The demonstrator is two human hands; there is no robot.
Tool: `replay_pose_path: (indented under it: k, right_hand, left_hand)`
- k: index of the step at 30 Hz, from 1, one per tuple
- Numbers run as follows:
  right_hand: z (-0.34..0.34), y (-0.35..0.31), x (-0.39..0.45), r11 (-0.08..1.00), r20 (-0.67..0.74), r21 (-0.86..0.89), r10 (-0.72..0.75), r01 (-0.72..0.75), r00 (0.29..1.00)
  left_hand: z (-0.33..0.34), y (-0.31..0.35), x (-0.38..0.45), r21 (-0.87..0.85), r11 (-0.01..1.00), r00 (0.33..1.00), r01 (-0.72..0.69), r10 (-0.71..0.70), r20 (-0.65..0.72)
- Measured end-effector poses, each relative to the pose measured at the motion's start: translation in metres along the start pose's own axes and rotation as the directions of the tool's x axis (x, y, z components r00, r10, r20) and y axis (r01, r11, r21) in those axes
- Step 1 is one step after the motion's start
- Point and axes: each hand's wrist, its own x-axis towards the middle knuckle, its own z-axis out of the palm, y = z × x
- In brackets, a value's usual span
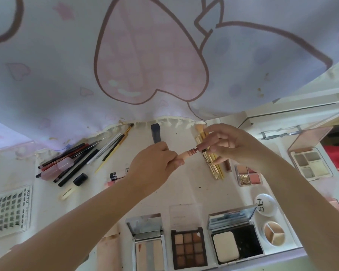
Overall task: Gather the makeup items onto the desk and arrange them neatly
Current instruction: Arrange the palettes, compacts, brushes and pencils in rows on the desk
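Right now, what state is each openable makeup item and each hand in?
Lip tube: uncapped, held by left hand.
Cap: off, pinched by right hand.
Nine-pan palette: open.
Powder compact: lid up.
Four-pan palette: open.

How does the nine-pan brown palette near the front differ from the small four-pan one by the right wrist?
The brown palette has nine brown and tan pans in a dark case; the four-pan palette has pinks and gold glitter in a clear case. The brown one looks larger and lies nearer the front edge. Both lie flat on the desk with their pans showing.
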Motion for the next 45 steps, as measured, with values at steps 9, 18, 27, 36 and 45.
replay_pose_path:
  k: [9, 18, 27, 36, 45]
  right_hand:
    - [0.006, 0.003, 0.011, 0.987, -0.066, -0.162, -0.002, -0.008, 0.998]
    - [0.007, 0.014, 0.015, 0.975, 0.054, -0.219, -0.033, 0.044, 0.998]
    - [0.011, 0.042, 0.024, 0.861, -0.235, -0.501, -0.045, -0.081, 0.971]
    - [0.022, 0.071, 0.025, 0.639, -0.152, -0.757, 0.033, -0.138, 0.988]
    - [0.022, 0.076, 0.026, 0.631, -0.164, -0.764, 0.012, -0.135, 0.986]
  left_hand:
    - [0.006, -0.002, 0.000, 0.004, 1.000, 1.000, 0.002, -0.002, -0.002]
    - [0.027, -0.002, 0.007, -0.127, 0.992, 0.975, 0.000, 0.028, 0.218]
    - [0.051, -0.007, 0.032, -0.257, 0.901, 0.930, 0.350, -0.301, 0.211]
    - [0.075, 0.010, 0.047, -0.268, 0.802, 0.839, 0.535, -0.466, 0.280]
    - [0.085, 0.028, 0.054, -0.302, 0.784, 0.836, 0.542, -0.468, 0.285]
